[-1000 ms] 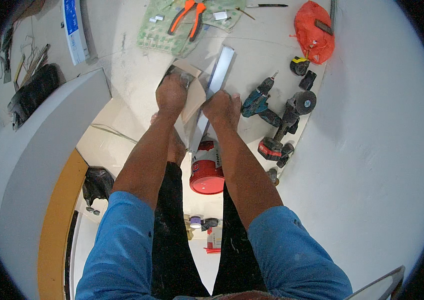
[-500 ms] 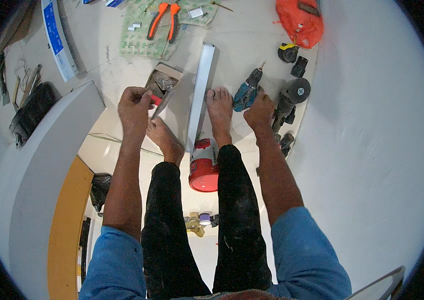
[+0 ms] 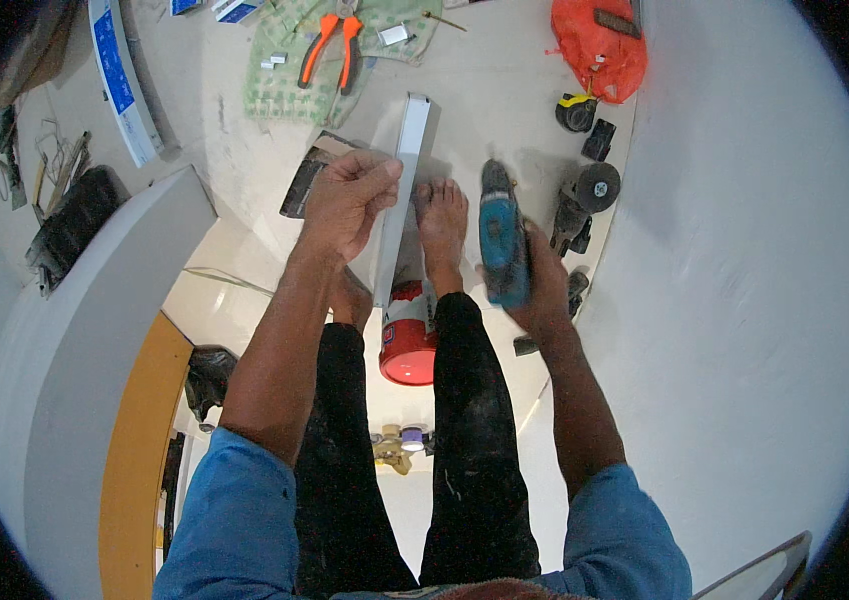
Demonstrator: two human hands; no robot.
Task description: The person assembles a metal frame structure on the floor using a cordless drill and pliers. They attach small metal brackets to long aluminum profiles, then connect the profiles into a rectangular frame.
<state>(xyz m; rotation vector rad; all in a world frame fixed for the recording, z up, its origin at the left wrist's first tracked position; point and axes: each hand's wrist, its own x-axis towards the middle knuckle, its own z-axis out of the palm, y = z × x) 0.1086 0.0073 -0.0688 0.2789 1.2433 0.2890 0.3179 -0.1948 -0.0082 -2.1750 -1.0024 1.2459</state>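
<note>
My right hand (image 3: 543, 285) is wrapped round a blue and black cordless drill (image 3: 501, 235), held up off the floor beside my right foot. My left hand (image 3: 353, 200) is closed in a pinch over the upper part of a long white metal profile (image 3: 414, 130). What is between those fingertips, if anything, is too small or hidden to make out. The profile lies between my feet, its near end by a red and white paint bucket (image 3: 409, 352). Partly covered by my left hand is a small open box (image 3: 307, 178).
Orange-handled pliers (image 3: 349, 60) lie on a green patterned cloth (image 3: 280, 90). At the right are a red plastic bag (image 3: 595, 60), a tape measure (image 3: 576, 112) and an angle grinder (image 3: 585, 195). A low white ledge (image 3: 110, 270) curves along the left.
My right hand has taken hold of the drill and lifted it off the floor. My left hand has moved right from over the box to the profile; the red-handled item no longer shows.
</note>
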